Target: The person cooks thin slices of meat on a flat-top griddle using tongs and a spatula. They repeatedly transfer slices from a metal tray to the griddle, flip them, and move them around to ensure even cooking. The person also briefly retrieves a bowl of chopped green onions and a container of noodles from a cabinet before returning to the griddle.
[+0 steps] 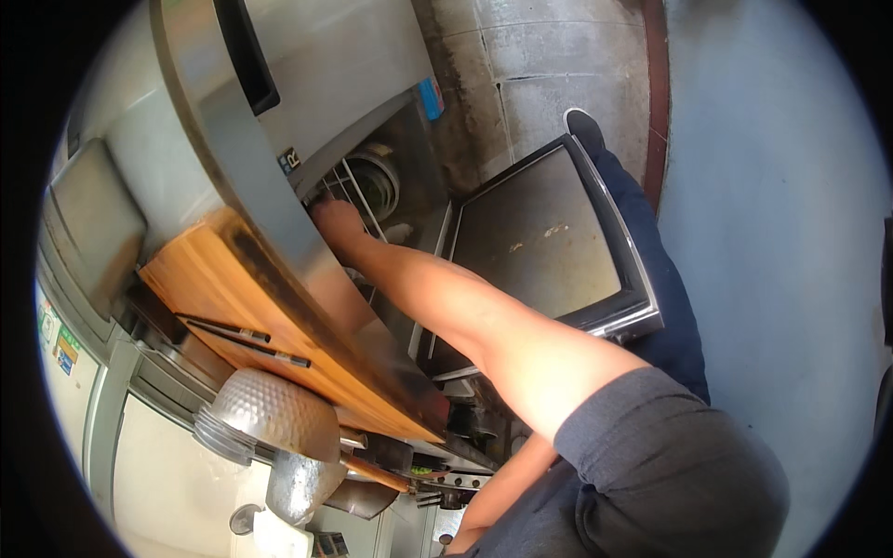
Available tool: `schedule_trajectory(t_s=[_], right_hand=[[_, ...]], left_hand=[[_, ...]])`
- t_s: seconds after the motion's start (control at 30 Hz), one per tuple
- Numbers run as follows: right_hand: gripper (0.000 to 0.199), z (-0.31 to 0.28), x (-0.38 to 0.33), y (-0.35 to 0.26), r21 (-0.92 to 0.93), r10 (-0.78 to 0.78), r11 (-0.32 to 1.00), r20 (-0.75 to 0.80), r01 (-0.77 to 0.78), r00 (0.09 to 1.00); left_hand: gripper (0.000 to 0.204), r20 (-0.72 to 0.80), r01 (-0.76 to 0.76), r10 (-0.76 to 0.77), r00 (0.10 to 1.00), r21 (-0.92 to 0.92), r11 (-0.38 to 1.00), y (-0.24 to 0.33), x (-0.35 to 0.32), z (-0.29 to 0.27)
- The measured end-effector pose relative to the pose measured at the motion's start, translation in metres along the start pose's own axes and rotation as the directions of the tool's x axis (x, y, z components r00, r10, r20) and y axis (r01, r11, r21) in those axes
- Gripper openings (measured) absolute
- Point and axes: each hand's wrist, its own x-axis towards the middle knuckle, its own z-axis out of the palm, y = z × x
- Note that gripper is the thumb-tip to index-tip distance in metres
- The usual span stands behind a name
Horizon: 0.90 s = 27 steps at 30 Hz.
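My right arm stretches from the lower right into an open under-counter fridge. At the front of its wire rack [361, 197] is my right hand [337, 221], fingers curled. The counter edge partly covers the fingertips, and what they grip cannot be made out. Just beyond the hand stands a round clear container [376, 186] with something green in it. The fridge door [535, 246], black-framed with a stained metal inner panel, stands open beside my arm. Only the forearm of my left arm shows at the bottom; the left hand is out of view.
A wooden cutting board [279, 325] lies on the steel counter, with black chopsticks [244, 339] on it. Toward the bottom left are a hammered metal pot [274, 414] and other pans. My leg [651, 251] is behind the door, near the tiled floor [567, 56].
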Motion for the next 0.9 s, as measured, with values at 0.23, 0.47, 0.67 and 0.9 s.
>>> schedule_trajectory(t_s=[0.23,0.47,0.67,0.9], right_hand=[[0.025,-0.009,-0.082,0.036,0.145,0.095,0.985,-0.03,-0.09,0.995],[0.031,-0.017,-0.086,0.017,0.319,0.184,0.931,-0.001,-0.174,0.983],[0.028,-0.083,-0.065,0.027,-0.187,-0.013,0.974,0.507,0.125,0.862],[0.028,-0.406,-0.042,-0.002,-0.468,-0.07,0.868,0.22,0.168,0.973]], left_hand=[[0.051,-0.028,0.01,-0.011,1.0,-0.026,1.0,0.003,0.009,-0.003],[0.049,-0.038,-0.011,0.011,0.999,-0.001,1.0,0.022,0.012,-0.005],[0.057,-0.177,-0.1,0.115,0.977,0.094,0.991,0.0,0.013,0.006],[0.088,-0.546,-0.037,0.397,0.738,0.555,0.831,0.008,0.073,-0.055]])
